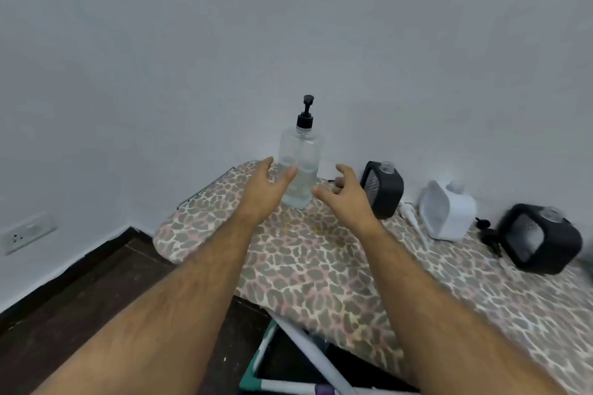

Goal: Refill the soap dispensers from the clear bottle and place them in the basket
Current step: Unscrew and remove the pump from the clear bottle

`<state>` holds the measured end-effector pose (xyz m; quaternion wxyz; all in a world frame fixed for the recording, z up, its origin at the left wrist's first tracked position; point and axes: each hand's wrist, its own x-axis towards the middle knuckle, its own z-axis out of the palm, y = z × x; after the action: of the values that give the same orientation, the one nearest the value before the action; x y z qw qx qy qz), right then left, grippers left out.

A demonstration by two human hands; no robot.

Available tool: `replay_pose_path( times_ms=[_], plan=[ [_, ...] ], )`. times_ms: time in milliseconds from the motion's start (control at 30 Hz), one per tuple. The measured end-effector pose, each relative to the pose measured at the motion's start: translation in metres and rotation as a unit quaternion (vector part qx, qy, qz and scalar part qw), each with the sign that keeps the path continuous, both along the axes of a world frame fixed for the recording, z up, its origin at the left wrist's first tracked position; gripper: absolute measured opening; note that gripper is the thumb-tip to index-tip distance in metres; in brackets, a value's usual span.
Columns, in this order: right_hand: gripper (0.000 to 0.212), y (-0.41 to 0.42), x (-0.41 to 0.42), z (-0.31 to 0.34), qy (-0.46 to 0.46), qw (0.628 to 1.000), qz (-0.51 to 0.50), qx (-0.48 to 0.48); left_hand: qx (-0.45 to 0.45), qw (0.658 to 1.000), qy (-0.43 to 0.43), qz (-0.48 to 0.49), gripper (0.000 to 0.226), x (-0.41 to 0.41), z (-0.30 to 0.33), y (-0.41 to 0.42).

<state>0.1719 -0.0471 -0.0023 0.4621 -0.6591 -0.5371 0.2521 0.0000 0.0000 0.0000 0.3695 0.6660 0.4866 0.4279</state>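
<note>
Clear glossy plastic bottle (300,167); patterned cloth board cover (321,266).

There is a single view, from a wide-angle camera on the person's head, looking forward and down. It faces a corner of grey wall (288,26), which fills the upper half. The leopard-print ironing board (321,260) runs from centre toward 4 o'clock, close below the lens. Both forearms enter from the bottom edge at 6 o'clock and stretch toward centre, so the camera sits about an arm's reach from the clear pump bottle (300,167). Dark floor (96,292) lies at 8 o'clock. Straight edges bow near the borders.
</note>
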Motion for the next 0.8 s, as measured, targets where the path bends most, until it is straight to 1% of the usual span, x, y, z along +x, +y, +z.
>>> replay_pose_path(
  times_ms=[100, 233, 300, 367, 433, 500, 600, 800],
  plan=[
    [0.088, 0.026, 0.000, -0.004, 0.014, 1.000, 0.017, -0.002, -0.020, 0.999, -0.034, 0.002, 0.085, 0.004, -0.005, 0.028],
    [0.092, 0.057, 0.002, -0.016, 0.034, 0.999, 0.039, -0.009, -0.043, 0.996, -0.071, -0.018, 0.079, 0.011, -0.012, 0.053],
    [0.086, 0.065, 0.002, -0.021, 0.053, 0.997, 0.063, -0.006, -0.047, 0.994, -0.094, -0.032, 0.074, 0.012, -0.016, 0.059],
    [0.072, 0.069, -0.001, -0.025, 0.058, 0.995, 0.080, 0.005, -0.051, 0.991, -0.109, -0.058, 0.064, 0.013, -0.021, 0.063],
    [0.063, 0.070, -0.003, -0.029, 0.052, 0.995, 0.084, 0.021, -0.036, 0.991, -0.111, -0.069, 0.063, 0.014, -0.029, 0.065],
    [0.058, 0.068, -0.004, -0.029, 0.052, 0.995, 0.085, 0.028, -0.027, 0.992, -0.107, -0.059, 0.063, 0.013, -0.032, 0.064],
    [0.054, 0.057, -0.001, -0.026, 0.058, 0.994, 0.091, 0.023, -0.018, 0.993, -0.106, -0.051, 0.050, 0.011, -0.029, 0.051],
    [0.052, -0.002, 0.020, -0.022, 0.058, 0.994, 0.092, 0.010, -0.028, 0.991, -0.111, -0.074, 0.043, 0.025, -0.026, -0.001]
  ],
)
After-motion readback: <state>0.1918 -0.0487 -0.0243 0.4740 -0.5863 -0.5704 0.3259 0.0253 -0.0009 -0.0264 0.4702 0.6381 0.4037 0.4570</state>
